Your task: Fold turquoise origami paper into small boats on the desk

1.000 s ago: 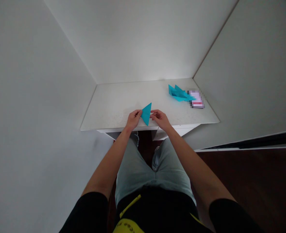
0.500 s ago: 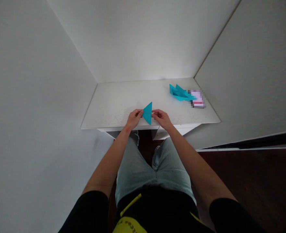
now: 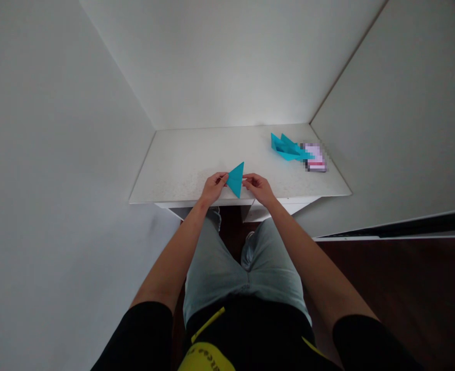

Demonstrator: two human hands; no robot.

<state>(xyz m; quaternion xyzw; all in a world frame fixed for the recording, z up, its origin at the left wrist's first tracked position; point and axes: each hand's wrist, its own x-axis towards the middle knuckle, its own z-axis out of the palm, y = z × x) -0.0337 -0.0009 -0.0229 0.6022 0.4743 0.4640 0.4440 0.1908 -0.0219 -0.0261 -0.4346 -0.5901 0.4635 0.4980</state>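
Observation:
Above the front part of the white table [image 3: 188,154], a piece of folded blue paper [image 3: 236,180] stands between my two hands, shaped like a triangle with its wide side to the right. My left hand [image 3: 213,188] pinches its narrow left corner between thumb and fingers. At the paper's right edge is my right hand [image 3: 261,189], its thumb and fingertips closed on the middle of that edge. The fingers' far sides are hidden by the hands and the paper.
Blue folded paper boats [image 3: 286,148] lie at the table's back right. They overlap a blurred pink and white item [image 3: 318,161]. Walls close in the table at the left, back and right. A drawer front [image 3: 268,211] shows under the front edge.
Hardly anything differs. The paper and both hands keep the same hold, and the whole view has shifted very slightly.

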